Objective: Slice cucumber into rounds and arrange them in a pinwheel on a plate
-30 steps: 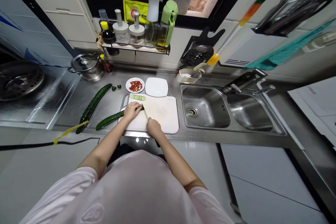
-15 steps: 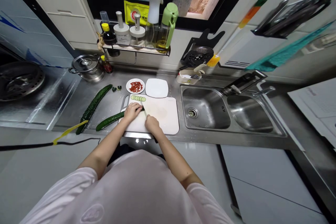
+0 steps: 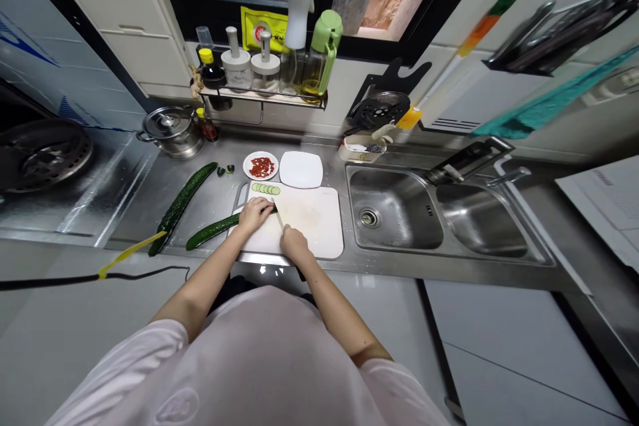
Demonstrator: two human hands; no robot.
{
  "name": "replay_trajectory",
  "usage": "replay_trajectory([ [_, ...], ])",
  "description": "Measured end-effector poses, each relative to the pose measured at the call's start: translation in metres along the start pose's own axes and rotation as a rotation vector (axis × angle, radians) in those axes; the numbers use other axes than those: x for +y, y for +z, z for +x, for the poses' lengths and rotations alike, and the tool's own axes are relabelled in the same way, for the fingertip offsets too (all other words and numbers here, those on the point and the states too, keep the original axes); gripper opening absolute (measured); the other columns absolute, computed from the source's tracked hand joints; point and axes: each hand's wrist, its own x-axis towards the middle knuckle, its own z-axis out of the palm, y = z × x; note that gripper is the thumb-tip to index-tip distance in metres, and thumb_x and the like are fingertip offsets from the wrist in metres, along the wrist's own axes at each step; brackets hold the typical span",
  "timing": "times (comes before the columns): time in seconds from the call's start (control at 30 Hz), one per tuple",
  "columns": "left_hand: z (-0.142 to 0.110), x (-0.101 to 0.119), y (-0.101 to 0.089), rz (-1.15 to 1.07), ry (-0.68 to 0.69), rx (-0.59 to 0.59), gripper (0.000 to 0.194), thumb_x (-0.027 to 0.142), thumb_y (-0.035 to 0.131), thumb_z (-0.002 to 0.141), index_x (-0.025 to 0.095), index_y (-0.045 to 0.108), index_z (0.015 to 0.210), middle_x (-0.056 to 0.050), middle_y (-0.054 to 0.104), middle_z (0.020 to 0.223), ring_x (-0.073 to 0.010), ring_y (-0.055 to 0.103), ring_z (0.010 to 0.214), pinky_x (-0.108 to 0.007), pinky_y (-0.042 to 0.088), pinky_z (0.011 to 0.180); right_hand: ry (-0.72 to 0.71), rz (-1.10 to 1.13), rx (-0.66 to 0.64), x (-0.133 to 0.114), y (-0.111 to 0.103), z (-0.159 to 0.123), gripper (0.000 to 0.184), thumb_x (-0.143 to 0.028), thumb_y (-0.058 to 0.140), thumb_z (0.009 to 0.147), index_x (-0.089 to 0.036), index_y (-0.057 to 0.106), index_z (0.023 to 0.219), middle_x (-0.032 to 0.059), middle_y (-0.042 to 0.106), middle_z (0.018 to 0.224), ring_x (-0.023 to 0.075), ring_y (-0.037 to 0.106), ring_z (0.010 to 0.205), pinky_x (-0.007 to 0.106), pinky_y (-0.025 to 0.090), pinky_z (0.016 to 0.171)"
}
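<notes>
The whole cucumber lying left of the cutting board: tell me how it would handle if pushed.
The whole cucumber looks long and round, so it would probably roll on the smooth steel counter. It looks stiff, unlikely to flop. Its skin may be slippery.

My left hand (image 3: 254,214) covers the cut end of the cucumber (image 3: 212,231) near the frame's centre, and the knife (image 3: 278,217) is too small for me to tell whether its blade touches it. My right hand (image 3: 295,244) hides the handle.
</notes>
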Motion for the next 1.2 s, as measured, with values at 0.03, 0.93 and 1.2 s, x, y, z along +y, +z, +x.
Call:
replay_trajectory([
  [0.03,0.0,0.0,0.0,-0.001,0.002,0.001,0.023,0.033,0.05,0.092,0.024,0.071,0.098,-0.004,0.066,0.097,-0.0192,0.056,0.096,-0.033,0.045,0.087,0.002,-0.004,0.0,0.001,0.001,-0.001,0.027,-0.013,0.042,0.089,-0.012,0.053,0.113,0.018,0.066,0.105,0.0263,0.064,0.101,0.033,0.048,0.078],
  [0.93,0.0,0.0,-0.001,-0.003,0.0,0.0,0.025,0.035,0.049,0.092,0.024,0.071,0.099,-0.005,0.066,0.098,-0.0201,0.056,0.097,-0.034,0.044,0.089,-0.005,-0.028,0.036,0.016,0.019,-0.027,0.026,-0.011,0.037,0.089,-0.012,0.054,0.108,0.0187,0.067,0.102,0.0261,0.065,0.097,0.032,0.046,0.076],
  [1.2,0.0,0.002,-0.002,-0.002,-0.006,0.0,0.024,0.034,0.05,0.091,0.024,0.071,0.098,-0.005,0.067,0.098,-0.0202,0.056,0.097,-0.034,0.044,0.089,-0.011,-0.021,0.019,0.019,0.019,-0.038,0.024,-0.011,0.039,0.089,-0.012,0.054,0.108,0.0174,0.067,0.1,0.0252,0.064,0.096,0.031,0.045,0.074],
])
